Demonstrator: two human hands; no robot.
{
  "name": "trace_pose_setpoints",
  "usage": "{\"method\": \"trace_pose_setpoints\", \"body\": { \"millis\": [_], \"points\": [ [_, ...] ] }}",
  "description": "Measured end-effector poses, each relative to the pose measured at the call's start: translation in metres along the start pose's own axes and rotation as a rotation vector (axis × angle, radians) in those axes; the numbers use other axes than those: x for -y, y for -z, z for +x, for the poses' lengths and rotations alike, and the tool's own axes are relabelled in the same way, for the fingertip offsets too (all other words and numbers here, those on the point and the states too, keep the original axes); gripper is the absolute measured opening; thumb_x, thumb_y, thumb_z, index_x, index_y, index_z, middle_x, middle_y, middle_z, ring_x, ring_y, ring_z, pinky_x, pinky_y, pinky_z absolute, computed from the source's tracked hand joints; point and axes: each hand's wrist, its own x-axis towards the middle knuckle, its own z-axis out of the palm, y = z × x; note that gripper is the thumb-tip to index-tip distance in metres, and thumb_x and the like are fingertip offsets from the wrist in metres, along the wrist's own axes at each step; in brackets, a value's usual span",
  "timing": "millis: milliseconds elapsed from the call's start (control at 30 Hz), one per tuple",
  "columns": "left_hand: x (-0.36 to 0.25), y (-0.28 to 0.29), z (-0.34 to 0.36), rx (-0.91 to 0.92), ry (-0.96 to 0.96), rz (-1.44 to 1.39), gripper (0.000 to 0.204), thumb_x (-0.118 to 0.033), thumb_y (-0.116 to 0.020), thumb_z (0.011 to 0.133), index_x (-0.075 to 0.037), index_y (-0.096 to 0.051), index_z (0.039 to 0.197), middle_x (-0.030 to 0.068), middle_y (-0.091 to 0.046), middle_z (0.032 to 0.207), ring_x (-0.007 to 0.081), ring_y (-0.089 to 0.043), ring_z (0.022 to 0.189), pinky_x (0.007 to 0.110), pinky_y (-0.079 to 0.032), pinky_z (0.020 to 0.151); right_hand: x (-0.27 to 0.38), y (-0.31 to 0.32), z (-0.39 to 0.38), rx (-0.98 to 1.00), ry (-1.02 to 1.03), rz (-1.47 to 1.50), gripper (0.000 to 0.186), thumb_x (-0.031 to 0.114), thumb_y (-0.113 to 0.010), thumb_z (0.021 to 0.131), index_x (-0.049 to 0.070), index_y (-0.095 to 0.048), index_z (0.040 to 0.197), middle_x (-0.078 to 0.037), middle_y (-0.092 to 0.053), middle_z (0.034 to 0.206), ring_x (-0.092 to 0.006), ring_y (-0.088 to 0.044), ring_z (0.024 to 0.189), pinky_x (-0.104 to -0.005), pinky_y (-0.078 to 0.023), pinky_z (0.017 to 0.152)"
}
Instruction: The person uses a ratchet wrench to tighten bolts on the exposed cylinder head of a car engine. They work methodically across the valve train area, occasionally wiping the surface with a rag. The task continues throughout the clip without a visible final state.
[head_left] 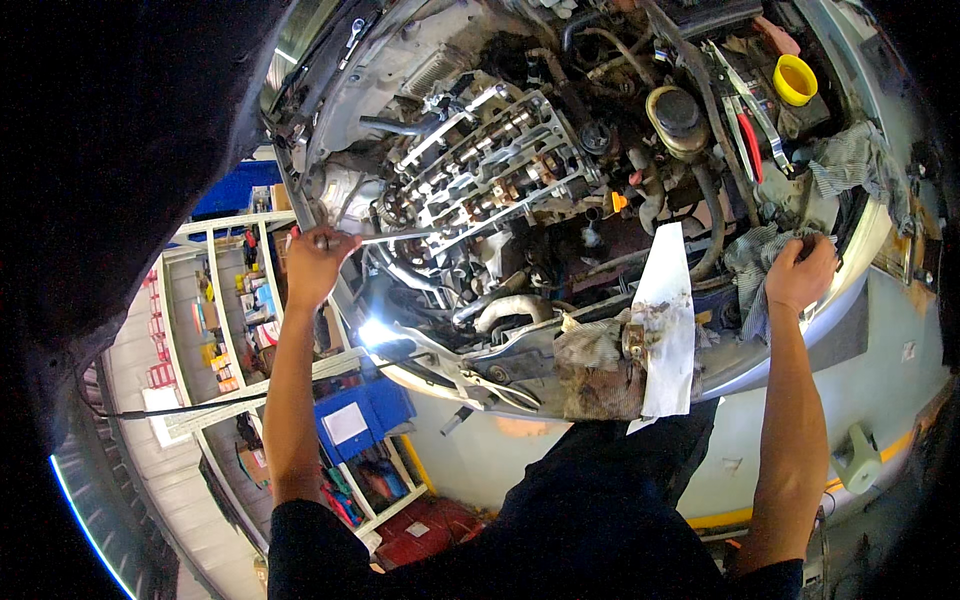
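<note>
My left hand (318,265) is closed on a thin metal rod (398,237) at the left side of the engine bay. The rod points right, its far end at the near edge of the opened engine (490,175), whose camshafts lie bare. My right hand (803,272) is at the front right of the bay, its fingers curled beside a grey striped rag (757,262). Whether they grip the cloth is hidden. Between my hands, a long white paper strip (663,320) hangs over the front edge, next to stained rags (595,375) with a small brownish metal part (633,341) on them.
A lit work lamp (378,333) shines at the front left edge. Red-handled pliers (748,145), a yellow cup (795,80) and another rag (848,160) lie at the far right. Shelves (225,310) with boxes stand to the left. A black cable (190,409) crosses there.
</note>
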Motion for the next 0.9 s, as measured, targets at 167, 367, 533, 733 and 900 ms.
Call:
{"method": "trace_pose_setpoints", "body": {
  "millis": [167, 367, 533, 733, 900],
  "points": [
    [0.027, -0.012, -0.023, -0.004, 0.083, 0.084, 0.038, -0.035, -0.094, 0.082, -0.001, -0.079, 0.088, 0.0166, -0.072, 0.068, 0.0251, -0.068, 0.061, 0.039, -0.053, 0.063, -0.006, -0.005, -0.001, 0.005, 0.018, 0.003, 0.025, 0.024, -0.067, 0.090, 0.002, -0.065, 0.101, -0.019, -0.068, 0.100, -0.0437, -0.063, 0.097, -0.0554, -0.049, 0.086],
    [0.052, -0.030, -0.026, -0.116, -0.024, 0.060, 0.037, -0.035, -0.093, 0.083, -0.001, -0.078, 0.087, 0.0150, -0.070, 0.064, 0.0249, -0.066, 0.057, 0.040, -0.051, 0.059, -0.001, -0.004, -0.001, -0.030, 0.028, 0.005, 0.019, 0.019, -0.065, 0.091, 0.002, -0.065, 0.097, -0.018, -0.068, 0.097, -0.0426, -0.063, 0.093, -0.0534, -0.049, 0.086],
    [0.044, -0.032, -0.024, -0.076, 0.070, 0.068, 0.037, -0.036, -0.093, 0.083, -0.002, -0.079, 0.087, 0.0162, -0.070, 0.064, 0.0259, -0.068, 0.058, 0.040, -0.051, 0.060, -0.007, -0.007, 0.000, -0.047, 0.044, -0.004, 0.019, 0.018, -0.065, 0.091, 0.002, -0.066, 0.099, -0.017, -0.069, 0.097, -0.0411, -0.063, 0.093, -0.0538, -0.049, 0.083],
    [0.048, -0.029, -0.022, -0.023, 0.066, 0.087, 0.037, -0.036, -0.092, 0.084, -0.002, -0.078, 0.091, 0.0177, -0.076, 0.077, 0.0316, -0.075, 0.070, 0.042, -0.055, 0.067, -0.006, -0.007, -0.002, -0.016, 0.030, -0.001, 0.019, 0.020, -0.064, 0.091, 0.002, -0.066, 0.098, -0.017, -0.068, 0.096, -0.0418, -0.063, 0.092, -0.0539, -0.049, 0.084],
    [0.037, -0.026, -0.013, 0.123, -0.053, 0.150, 0.032, -0.032, -0.090, 0.086, -0.004, -0.077, 0.095, 0.0175, -0.078, 0.087, 0.0338, -0.077, 0.080, 0.042, -0.057, 0.073, -0.002, -0.004, 0.000, -0.049, 0.037, 0.012, 0.019, 0.020, -0.064, 0.091, 0.002, -0.066, 0.096, -0.018, -0.067, 0.095, -0.0419, -0.062, 0.092, -0.0538, -0.049, 0.084]
  ]
}}
